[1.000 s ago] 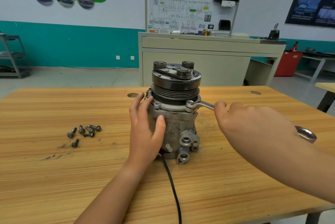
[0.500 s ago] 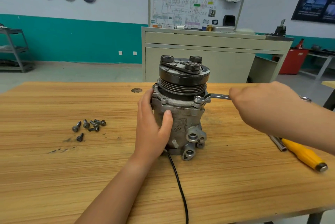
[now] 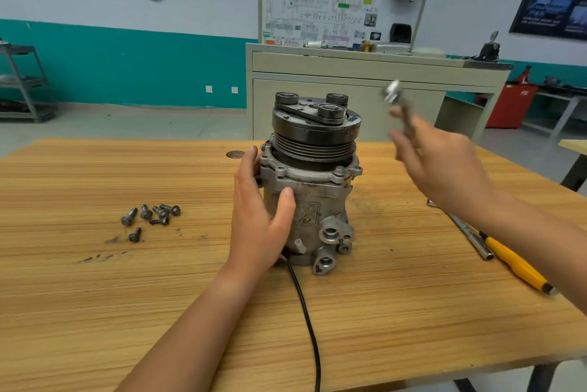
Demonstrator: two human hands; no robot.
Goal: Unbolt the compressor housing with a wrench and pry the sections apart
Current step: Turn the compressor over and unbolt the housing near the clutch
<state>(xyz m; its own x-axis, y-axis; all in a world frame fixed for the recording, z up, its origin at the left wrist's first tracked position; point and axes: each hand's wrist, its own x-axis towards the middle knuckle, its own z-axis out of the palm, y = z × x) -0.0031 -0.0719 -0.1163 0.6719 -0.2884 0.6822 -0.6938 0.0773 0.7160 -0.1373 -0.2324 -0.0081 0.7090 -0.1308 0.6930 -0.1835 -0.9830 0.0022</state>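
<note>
A grey metal compressor (image 3: 317, 198) stands upright at the middle of the wooden table (image 3: 95, 290), its black pulley and clutch on top. My left hand (image 3: 259, 217) wraps the housing's left side, thumb on the front. My right hand (image 3: 441, 166) is lifted to the right of the pulley, clear of the compressor, and grips a silver wrench (image 3: 398, 106). The wrench is blurred and its head points up and away. Bolt heads show on the housing flange.
Several loose bolts (image 3: 151, 217) lie on the table to the left. A yellow-handled screwdriver (image 3: 514, 261) and a metal bar lie at the right, partly under my right arm. A black cable (image 3: 306, 328) runs from the compressor toward me. A cabinet stands behind the table.
My right hand has pulled the wrench off the flange bolt and raised it up and to the right. The left hand stays on the housing.
</note>
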